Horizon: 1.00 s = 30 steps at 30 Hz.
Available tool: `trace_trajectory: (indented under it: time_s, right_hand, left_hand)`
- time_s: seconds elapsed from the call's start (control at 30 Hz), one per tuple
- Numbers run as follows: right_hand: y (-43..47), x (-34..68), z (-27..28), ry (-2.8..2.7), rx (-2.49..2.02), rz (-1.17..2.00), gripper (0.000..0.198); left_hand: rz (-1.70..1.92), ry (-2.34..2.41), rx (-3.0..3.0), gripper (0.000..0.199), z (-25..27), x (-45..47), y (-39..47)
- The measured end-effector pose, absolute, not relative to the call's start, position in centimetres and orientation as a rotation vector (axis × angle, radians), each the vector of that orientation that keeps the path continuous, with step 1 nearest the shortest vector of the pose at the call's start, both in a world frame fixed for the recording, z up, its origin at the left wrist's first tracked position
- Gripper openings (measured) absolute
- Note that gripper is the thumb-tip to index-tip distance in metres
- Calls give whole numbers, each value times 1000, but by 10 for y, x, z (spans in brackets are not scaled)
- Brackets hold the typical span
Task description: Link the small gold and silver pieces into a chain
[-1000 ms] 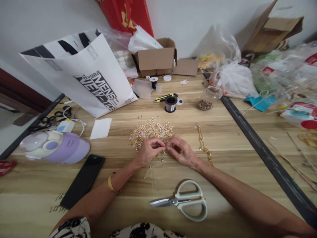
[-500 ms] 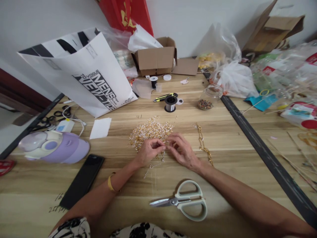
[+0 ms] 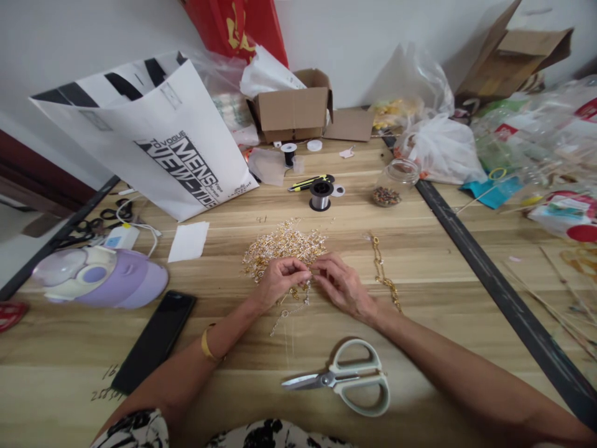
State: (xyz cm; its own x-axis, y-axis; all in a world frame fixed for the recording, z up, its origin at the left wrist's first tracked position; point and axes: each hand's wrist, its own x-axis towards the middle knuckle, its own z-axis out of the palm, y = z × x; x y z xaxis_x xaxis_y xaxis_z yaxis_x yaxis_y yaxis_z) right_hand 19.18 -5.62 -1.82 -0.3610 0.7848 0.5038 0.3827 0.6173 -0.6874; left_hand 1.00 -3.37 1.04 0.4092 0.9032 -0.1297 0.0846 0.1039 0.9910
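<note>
My left hand (image 3: 278,281) is closed in a pinch in front of a heap of gold and silver chain pieces (image 3: 270,249). From its fingertips a thin silver chain (image 3: 285,313) trails down onto the table. My right hand (image 3: 342,285) meets it, thumb and forefinger pinched at the same spot. What lies between the right fingertips is too small to make out. To the right of that hand a gold chain (image 3: 380,270) is laid out lengthwise. Scissors with pale handles (image 3: 338,378) lie slightly apart on the near side.
A phone (image 3: 156,341) and a purple-and-cream bottle (image 3: 105,275) are at left. Behind the heap sit a wire spool (image 3: 321,196), a utility knife (image 3: 303,184) and a jar of beads (image 3: 392,185). A white paper bag (image 3: 153,137), a cardboard box (image 3: 293,112) and plastic bags (image 3: 443,149) line the back.
Both hands stay pinched together at nearly the same spot. The right fingers have drawn in slightly closer together. Objects on the table have not moved.
</note>
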Motion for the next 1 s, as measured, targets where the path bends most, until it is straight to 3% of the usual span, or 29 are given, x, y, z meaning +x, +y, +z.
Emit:
trace_trajectory:
  time_s: [0.57, 1.0]
  right_hand:
    - [-56, 192, -16, -1997, -869, 637, 10]
    - [-59, 194, -17, -2234, -935, 349, 12]
  left_hand:
    - [772, 939, 1352, 21, 11, 10, -35]
    - [794, 974, 1368, 19, 5, 9, -33]
